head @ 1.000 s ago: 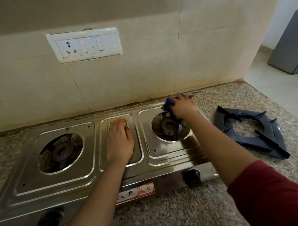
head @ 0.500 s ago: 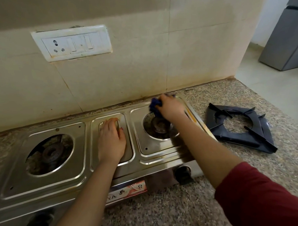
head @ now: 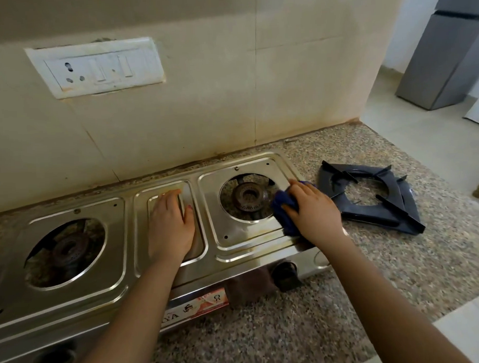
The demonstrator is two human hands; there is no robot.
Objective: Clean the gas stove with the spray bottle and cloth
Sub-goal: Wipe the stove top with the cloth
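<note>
Speckled granite counter (head: 334,314) under steel gas stove (head: 122,285) and dark pan supports (head: 393,215).

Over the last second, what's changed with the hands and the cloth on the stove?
The right hand has swept the blue cloth from the back edge of the right burner round to its right side, toward the front. It keeps hold of the cloth. The left hand stays flat on the stove's middle panel, and the pan supports still lie on the counter.
</note>
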